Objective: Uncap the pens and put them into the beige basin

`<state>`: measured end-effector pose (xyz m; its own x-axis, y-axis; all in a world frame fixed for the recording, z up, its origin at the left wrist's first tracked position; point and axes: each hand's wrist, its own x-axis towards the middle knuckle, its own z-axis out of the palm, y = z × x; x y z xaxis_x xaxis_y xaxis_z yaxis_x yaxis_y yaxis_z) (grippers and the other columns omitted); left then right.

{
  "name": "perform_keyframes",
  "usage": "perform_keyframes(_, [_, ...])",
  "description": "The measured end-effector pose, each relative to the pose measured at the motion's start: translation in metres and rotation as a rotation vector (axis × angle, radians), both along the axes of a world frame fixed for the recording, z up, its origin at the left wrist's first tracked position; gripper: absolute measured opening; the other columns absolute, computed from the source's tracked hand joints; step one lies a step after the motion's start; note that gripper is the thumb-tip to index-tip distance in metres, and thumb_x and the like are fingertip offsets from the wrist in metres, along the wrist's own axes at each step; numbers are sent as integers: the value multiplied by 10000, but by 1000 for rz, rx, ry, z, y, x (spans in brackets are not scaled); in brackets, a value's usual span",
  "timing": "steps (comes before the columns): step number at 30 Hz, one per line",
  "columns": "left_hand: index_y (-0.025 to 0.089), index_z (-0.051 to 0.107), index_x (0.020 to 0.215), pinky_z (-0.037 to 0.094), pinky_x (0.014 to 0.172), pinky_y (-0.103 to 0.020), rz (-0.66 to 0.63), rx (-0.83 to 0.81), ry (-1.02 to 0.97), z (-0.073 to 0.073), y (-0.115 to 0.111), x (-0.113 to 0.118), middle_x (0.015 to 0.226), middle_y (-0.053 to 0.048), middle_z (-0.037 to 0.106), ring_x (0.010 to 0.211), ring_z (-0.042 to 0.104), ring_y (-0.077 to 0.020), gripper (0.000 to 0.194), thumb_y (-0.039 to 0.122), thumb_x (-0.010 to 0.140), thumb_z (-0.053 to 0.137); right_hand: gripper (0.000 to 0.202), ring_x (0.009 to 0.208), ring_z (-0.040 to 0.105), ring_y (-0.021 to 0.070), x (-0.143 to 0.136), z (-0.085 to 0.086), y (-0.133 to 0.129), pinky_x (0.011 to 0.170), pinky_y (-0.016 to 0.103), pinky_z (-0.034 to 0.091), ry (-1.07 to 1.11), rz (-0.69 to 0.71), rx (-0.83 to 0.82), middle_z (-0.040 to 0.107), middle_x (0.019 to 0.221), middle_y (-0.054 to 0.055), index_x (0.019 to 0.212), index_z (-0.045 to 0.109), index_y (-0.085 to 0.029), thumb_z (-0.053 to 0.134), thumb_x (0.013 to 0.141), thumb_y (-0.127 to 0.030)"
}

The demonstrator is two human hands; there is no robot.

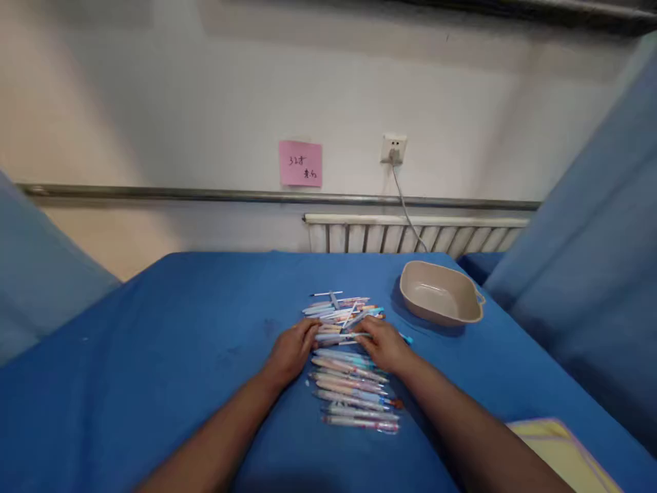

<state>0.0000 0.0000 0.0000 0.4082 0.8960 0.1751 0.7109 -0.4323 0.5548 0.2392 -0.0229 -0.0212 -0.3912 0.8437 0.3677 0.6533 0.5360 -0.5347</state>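
Note:
Several slim pens [349,381] lie in a row on the blue cloth, some apparently in clear wrappers. Beyond them is a looser heap of pens and thin white sticks [336,311], some crossing at angles. My left hand [293,348] is at the left ends of the pens between row and heap, fingers closed together on them. On the opposite side, my right hand [384,344] has its thumb and fingers closed around pens near their right ends. My fingers partly cover the pens they touch.
A beige plastic basin [440,293] stands on the blue-covered table [169,356] to the right. A yellow cloth or folder [562,455] lies at the lower right. Behind are a radiator [410,235], a plugged-in socket [394,149] and a pink note [300,164]. Blue curtains [590,260] hang at the sides.

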Motion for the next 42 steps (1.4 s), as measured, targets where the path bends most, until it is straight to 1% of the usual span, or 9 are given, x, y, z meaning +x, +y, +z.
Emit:
perform_keyframes(4, [190, 599, 1041, 464, 812, -346, 76, 101, 30, -1, 5, -3, 995, -78, 669, 929, 614, -233, 324, 347, 921, 343, 132, 948, 560, 181, 8, 3, 1, 827, 289, 417, -64, -65, -16, 623, 991, 59, 981, 597, -187, 506, 885, -188])
perform_keyframes(11, [152, 597, 1058, 460, 866, -378, 192, 194, -36, -2, 10, -10, 1015, -96, 667, 969, 604, -243, 325, 327, 901, 373, 165, 972, 553, 204, 18, 8, 2, 839, 302, 388, -235, -154, -86, 627, 999, 63, 988, 593, -200, 531, 846, -143])
perform_keyframes(16, [159, 605, 1021, 468, 849, -366, 251, 208, -70, 4, 9, -14, 1000, -85, 678, 953, 619, -239, 311, 295, 888, 359, 197, 978, 551, 224, 25, 10, 4, 841, 329, 370, -235, -176, -106, 629, 1015, 76, 981, 600, -198, 556, 811, -107])
perform_keyframes(23, [178, 607, 988, 467, 826, -341, 104, 165, -67, 4, 4, -8, 966, -63, 681, 916, 625, -221, 286, 338, 898, 387, 91, 908, 563, 179, 12, 6, 3, 804, 287, 410, -70, -158, -83, 627, 951, 56, 942, 554, -186, 513, 867, -152])
perform_keyframes(27, [182, 622, 1010, 468, 823, -341, 43, 120, -29, -3, 4, -4, 984, -67, 685, 925, 622, -223, 266, 336, 881, 448, 189, 888, 573, 145, 5, 0, 3, 796, 251, 431, -6, -68, -95, 627, 954, 24, 956, 555, -197, 546, 815, -71])
perform_keyframes(30, [186, 632, 1016, 469, 813, -339, 3, 151, -19, -7, 4, -4, 968, -64, 686, 911, 618, -220, 246, 309, 859, 489, 253, 893, 570, 146, 8, 0, 4, 809, 257, 431, 34, -45, -82, 621, 954, 20, 977, 565, -202, 549, 786, -39])
perform_keyframes(34, [194, 637, 984, 467, 796, -329, 0, 215, -55, -6, 3, -5, 941, -53, 683, 887, 612, -210, 215, 303, 861, 499, 203, 835, 572, 156, 13, 8, 1, 760, 267, 433, 89, -79, -85, 628, 889, 23, 968, 587, -197, 549, 800, -89])
perform_keyframes(38, [196, 628, 999, 463, 804, -308, -54, 219, -99, -2, -2, -2, 928, -43, 671, 879, 607, -189, 200, 285, 878, 495, 166, 777, 583, 148, 5, 17, -9, 707, 244, 426, -52, 75, -181, 651, 859, 16, 935, 616, -199, 586, 782, -142])
perform_keyframes(42, [194, 626, 1000, 459, 823, -298, -148, 166, -87, 2, -9, 2, 940, -45, 669, 893, 605, -181, 197, 268, 892, 479, 187, 927, 572, 189, -5, 25, -18, 821, 284, 406, -245, 142, -128, 656, 959, 63, 968, 628, -179, 584, 786, -176])
